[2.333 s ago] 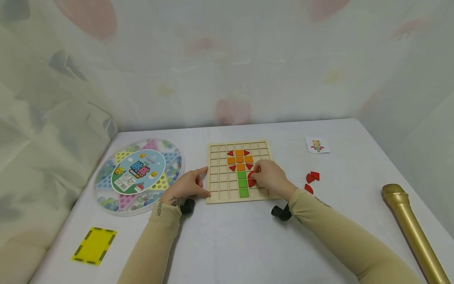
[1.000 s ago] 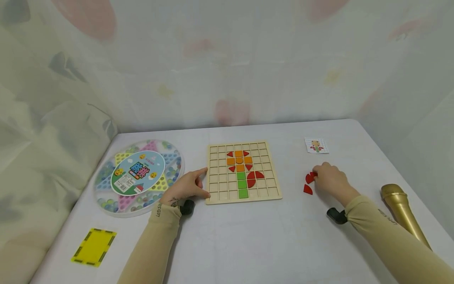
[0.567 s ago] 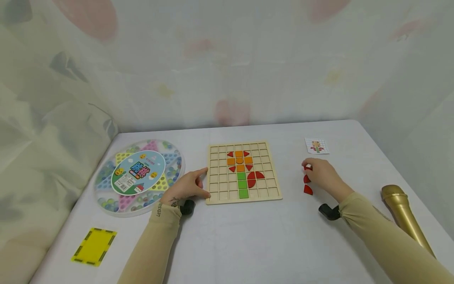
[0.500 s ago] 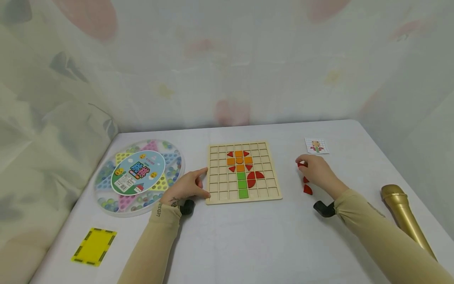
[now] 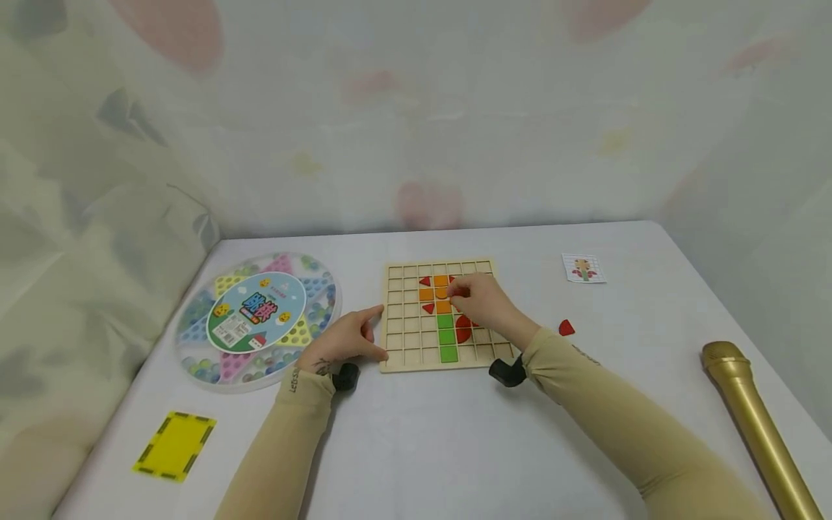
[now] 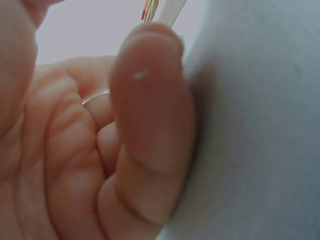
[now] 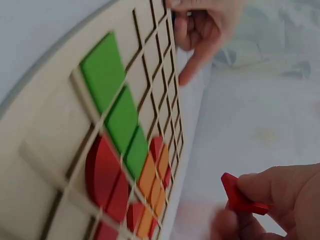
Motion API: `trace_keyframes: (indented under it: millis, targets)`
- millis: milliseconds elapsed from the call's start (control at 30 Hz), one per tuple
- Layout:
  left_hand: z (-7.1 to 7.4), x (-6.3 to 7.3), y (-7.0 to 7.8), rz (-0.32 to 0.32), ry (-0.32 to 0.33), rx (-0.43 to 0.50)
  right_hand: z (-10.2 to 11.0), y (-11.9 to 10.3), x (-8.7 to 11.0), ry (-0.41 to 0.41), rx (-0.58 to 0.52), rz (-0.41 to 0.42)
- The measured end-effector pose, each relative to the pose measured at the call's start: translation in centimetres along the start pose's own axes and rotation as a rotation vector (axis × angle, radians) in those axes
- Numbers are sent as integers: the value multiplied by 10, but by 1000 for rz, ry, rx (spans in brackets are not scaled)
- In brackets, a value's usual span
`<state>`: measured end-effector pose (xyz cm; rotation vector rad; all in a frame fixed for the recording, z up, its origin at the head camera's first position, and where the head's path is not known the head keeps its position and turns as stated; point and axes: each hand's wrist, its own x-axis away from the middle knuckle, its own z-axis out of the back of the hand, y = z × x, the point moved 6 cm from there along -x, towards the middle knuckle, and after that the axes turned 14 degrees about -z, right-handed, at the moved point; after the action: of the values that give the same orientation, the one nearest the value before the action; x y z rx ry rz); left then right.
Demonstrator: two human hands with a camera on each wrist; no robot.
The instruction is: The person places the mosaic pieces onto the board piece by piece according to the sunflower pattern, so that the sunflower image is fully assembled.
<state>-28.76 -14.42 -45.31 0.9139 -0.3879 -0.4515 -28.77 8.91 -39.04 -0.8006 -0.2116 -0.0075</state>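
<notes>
On the table is a wooden grid board (image 5: 403, 339) with a row of green squares (image 5: 446, 336), orange tiles (image 5: 426, 295) and red pieces. My left hand (image 5: 344, 338) is at the board's left edge, thumb and index finger spread, fingertips right at the rim. My right hand (image 5: 487, 300) is over the board, pinching a red wedge-shaped piece (image 7: 237, 197) between thumb and finger; whether it is one or two pieces I cannot tell. Below this hand lies a red rounded piece (image 7: 102, 170) in the grid. One loose red piece (image 5: 567, 328) lies right of the board.
A small pattern card (image 5: 583, 269) lies at the back right. Left of the board is a round Chinese checkers set (image 5: 256, 321), with a yellow rectangle (image 5: 174, 446) nearer the front. A gold microphone (image 5: 757, 415) lies along the right side.
My right hand took red piece from the loose group at the right and moved left over the board. Fewer loose red pieces lie there now. My left hand stays at the board's edge.
</notes>
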Motion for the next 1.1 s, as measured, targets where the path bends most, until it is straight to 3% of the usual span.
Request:
trace_keyframes:
  millis: [233, 467, 767, 1100]
  targets:
    - [1, -1, -1, -7, -1, -28, -26, -7, -19, -17, -34, -73]
    - [2, 1, -1, 9, 6, -19, -52, -12, -29, -162, -32, -159]
    - [2, 0, -3, 17, 5, -24, -61, -20, -26, -146, 148, -75]
    - [-1, -3, -3, 34, 28, 56, -60, -22, -22, -98, 276, -2]
